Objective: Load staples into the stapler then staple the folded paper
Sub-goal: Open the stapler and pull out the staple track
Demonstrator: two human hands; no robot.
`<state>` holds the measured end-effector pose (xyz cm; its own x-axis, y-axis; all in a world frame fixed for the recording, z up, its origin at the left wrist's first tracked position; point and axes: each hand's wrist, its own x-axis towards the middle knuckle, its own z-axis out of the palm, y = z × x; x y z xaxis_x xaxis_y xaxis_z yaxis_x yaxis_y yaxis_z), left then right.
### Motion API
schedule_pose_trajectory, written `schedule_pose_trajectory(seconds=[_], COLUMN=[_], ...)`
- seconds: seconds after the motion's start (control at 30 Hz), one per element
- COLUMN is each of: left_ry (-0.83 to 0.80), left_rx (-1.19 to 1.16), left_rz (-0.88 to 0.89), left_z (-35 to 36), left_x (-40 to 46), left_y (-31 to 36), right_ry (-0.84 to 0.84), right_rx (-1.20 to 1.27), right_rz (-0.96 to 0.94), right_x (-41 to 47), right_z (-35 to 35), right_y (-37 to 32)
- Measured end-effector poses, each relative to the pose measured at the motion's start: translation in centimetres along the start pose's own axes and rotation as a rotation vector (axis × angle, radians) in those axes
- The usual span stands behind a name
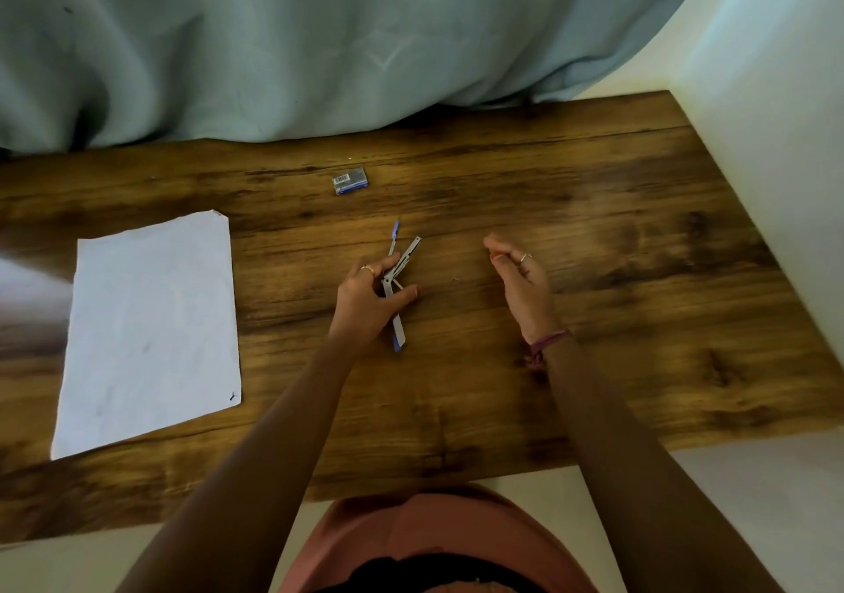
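The curtain, pale blue, hangs behind the table and its hem lies on the far edge. The table is dark wood and a white wall closes it on the right. The paper lies flat on the left part, well apart from both hands, with a small dark mark at its near right corner. No writing on it can be read. The box of staples lies near the far edge, closed; it shows a barcode label and a blue band, but the print is too small to read. The left hand holds the stapler at the middle of the table, fingers and thumb curled around it; the stapler is swung open, its metal arms spread apart. The right hand hovers near it, fingers loosely bent, holding nothing visible. Each hand wears a ring.
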<state>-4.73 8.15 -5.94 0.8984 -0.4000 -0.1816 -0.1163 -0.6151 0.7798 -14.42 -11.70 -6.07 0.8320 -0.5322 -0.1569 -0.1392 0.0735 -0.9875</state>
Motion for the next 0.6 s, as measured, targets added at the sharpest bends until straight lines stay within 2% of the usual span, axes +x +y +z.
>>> schedule_pose_trajectory(seconds=[0.13,0.4,0.6], left_ry=[-0.049,-0.240,-0.184], left_rx=[-0.116,-0.496,-0.688], left_rz=[-0.011,-0.037,-0.106], left_z=[-0.3,-1.7,-1.5], left_x=[-0.6,-1.0,-0.9], left_y=[-0.3,-1.1,-1.5], right_ry=[0.043,0.099,0.263], right_rx=[0.091,-0.009,0.098], right_rz=[0.020,-0.040,-0.048], right_x=[0.2,-0.4,-2.4], right_z=[-0.4,0.5,1.5], right_y=[0.0,0.3,0.6])
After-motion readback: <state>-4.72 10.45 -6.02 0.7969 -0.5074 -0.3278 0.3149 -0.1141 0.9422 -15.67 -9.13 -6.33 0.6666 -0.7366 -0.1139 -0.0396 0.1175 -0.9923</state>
